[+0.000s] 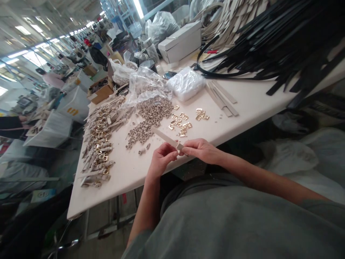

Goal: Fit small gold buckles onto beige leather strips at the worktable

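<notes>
A beige strap runs between my two hands at the table's front edge, its free end pointing to the upper left over the table. My left hand is closed on it from the left, thumb and fingers pinched near a folded part. From the right, my right hand pinches the same strap at the fold. A bit of gold metal shows under the right fingers. Just beyond the hands lie gold buckles and a spread pile of small beige loops.
Finished-looking beige straps with gold buckles line the left side of the white table. Behind are plastic bags, a cardboard box and a white box. Black straps hang over the right edge; loose beige strips lie nearby.
</notes>
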The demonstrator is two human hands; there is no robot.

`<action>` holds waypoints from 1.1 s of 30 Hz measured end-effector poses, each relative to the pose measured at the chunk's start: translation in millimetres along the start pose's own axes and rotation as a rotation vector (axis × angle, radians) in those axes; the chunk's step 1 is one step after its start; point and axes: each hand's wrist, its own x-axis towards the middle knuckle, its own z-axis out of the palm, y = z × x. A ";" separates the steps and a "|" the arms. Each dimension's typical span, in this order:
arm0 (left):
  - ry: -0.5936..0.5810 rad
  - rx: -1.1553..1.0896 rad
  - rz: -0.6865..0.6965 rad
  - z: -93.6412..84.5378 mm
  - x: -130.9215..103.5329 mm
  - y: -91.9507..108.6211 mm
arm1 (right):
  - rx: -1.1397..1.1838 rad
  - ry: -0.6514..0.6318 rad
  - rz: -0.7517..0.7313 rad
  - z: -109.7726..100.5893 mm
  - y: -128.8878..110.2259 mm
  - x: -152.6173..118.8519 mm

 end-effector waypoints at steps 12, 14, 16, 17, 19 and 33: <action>-0.033 -0.423 0.005 25.2 -4.4 -19.2 | 0.139 -0.208 -0.097 1.4 -6.9 -5.2; 0.001 -0.504 0.005 28.9 -4.9 -22.9 | 0.134 -0.201 -0.099 0.9 -6.1 -2.9; 0.046 -0.554 -0.010 29.7 -4.7 -25.8 | 0.134 -0.198 -0.075 0.7 -5.3 -0.9; 0.068 -0.567 -0.019 29.3 -4.4 -27.2 | 0.140 -0.200 -0.062 0.7 -4.8 -0.2; 0.101 -0.574 -0.029 28.2 -3.5 -29.8 | 0.165 -0.210 -0.047 0.9 -3.8 0.1; 0.222 -0.045 -0.028 -13.7 8.4 -19.5 | -0.049 0.178 -0.004 -14.3 21.6 18.4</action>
